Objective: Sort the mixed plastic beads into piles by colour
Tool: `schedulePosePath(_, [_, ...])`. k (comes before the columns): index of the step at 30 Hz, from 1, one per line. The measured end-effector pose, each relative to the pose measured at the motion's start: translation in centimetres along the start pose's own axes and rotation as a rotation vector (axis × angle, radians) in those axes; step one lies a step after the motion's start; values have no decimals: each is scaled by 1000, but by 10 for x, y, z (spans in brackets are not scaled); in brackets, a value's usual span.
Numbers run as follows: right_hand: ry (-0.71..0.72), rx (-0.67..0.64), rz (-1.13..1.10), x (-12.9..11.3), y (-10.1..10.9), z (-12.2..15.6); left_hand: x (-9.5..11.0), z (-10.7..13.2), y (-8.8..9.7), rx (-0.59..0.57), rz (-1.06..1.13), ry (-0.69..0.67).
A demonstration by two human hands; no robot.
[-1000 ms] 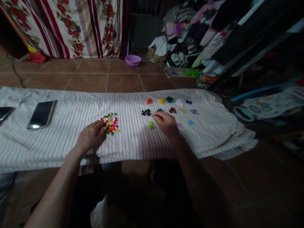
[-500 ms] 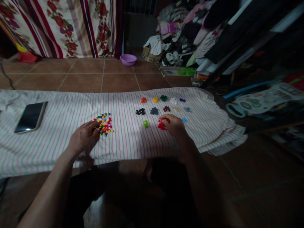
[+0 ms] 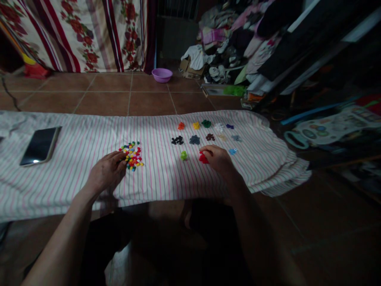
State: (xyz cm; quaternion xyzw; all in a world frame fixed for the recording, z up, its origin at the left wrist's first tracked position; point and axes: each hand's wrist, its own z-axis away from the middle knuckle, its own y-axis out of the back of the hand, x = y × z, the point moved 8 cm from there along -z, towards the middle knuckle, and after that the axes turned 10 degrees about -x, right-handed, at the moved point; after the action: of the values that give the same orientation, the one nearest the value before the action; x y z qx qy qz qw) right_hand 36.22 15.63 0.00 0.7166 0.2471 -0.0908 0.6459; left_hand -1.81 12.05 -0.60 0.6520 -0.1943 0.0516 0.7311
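Note:
A pile of small mixed-colour pieces [image 3: 131, 155] lies on a pink-striped cloth [image 3: 74, 171]. My left hand [image 3: 107, 172] rests at the pile's left edge, fingers curled and touching it. My right hand [image 3: 218, 158] sits to the right with its fingertips closed on a small red heap [image 3: 203, 158]. Beside that lies a light green heap [image 3: 183, 155]. Further back are sorted heaps: orange [image 3: 180, 126], yellow [image 3: 195, 125], dark green [image 3: 206, 123], black [image 3: 177, 140], grey-blue [image 3: 194, 139] and several more.
A dark phone [image 3: 40, 145] lies on the cloth at the left. Brown floor tiles run behind, with a purple bowl [image 3: 162, 74] and a flowered curtain [image 3: 77, 31]. A heap of clothes [image 3: 232, 43] and a toy board [image 3: 330, 127] fill the right side.
My right hand moved from the dark heaps toward me and to the right, and now sits at the red heap. The left hand has stayed at the mixed pile.

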Motion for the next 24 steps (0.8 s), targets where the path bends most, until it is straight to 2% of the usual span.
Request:
schedulePosePath(10, [-20,23,-5,6,-4,-2,-2,0,-1,9,2,-4])
schedulePosePath(24, [-48,34,13,1,-2,-4,-3,0,-1,30,3,-18])
